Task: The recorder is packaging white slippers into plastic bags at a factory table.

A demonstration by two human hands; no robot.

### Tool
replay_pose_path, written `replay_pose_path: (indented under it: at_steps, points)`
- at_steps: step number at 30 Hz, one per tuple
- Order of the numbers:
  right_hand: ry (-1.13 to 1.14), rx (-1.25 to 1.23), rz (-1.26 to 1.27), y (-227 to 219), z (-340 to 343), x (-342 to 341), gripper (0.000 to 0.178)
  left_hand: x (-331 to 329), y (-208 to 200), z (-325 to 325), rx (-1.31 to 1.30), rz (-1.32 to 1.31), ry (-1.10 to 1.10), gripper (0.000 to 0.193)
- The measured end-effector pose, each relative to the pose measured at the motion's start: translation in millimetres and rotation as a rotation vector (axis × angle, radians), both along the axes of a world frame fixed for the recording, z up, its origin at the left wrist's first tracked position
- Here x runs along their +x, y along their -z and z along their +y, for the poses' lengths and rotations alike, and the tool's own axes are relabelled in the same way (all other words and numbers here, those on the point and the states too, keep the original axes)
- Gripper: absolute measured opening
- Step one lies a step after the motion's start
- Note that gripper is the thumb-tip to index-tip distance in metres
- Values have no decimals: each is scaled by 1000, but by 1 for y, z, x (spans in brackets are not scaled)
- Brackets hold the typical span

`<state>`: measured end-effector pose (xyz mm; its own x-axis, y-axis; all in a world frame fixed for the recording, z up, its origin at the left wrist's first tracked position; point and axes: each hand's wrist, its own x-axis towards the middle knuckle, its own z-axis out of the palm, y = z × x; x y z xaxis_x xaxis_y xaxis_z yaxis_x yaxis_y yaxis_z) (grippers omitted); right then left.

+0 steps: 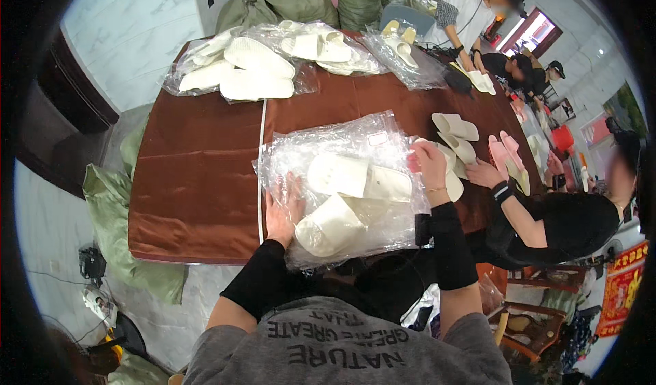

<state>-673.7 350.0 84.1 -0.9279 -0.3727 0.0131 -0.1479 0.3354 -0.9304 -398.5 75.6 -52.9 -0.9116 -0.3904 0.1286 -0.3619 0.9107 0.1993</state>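
Observation:
A pair of cream slide slippers (335, 176) lies inside a clear plastic bag (335, 135) at the table's near edge, right in front of me. My left hand (283, 211) rests on the bag's left side, its fingers stretched out. On the other side, my right hand (430, 165) has its fingers closed on the bag's right edge; a small reddish spot shows at its fingertips. Just beyond that hand are loose cream slippers (454, 185), partly hidden behind it.
Bagged cream slippers (256, 71) are piled along the far side of the brown-covered table (198, 173). To the right lie more slippers (454, 127) and a pink pair (506, 154). A co-worker's hand (484, 173) reaches in close to my right hand. Large green sacks (297, 2) stand behind.

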Motion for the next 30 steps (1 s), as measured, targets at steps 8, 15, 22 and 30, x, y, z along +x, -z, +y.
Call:
replay_pose_path:
  at_steps: [8, 15, 22, 30]
  points:
    - [-8, 587, 322, 90, 50, 0, 27, -8, 7, 2, -13, 124, 34, 68]
    - [-217, 161, -43, 41, 41, 20, 24, -5, 9, -3, -35, 8, 40, 65]
    - [-406, 7, -123, 35, 14, 11, 40, -3, 23, -4, -47, 110, 80, 64]
    - [-633, 223, -304, 48, 13, -9, 58, -9, 14, 0, -24, 79, 95, 60]
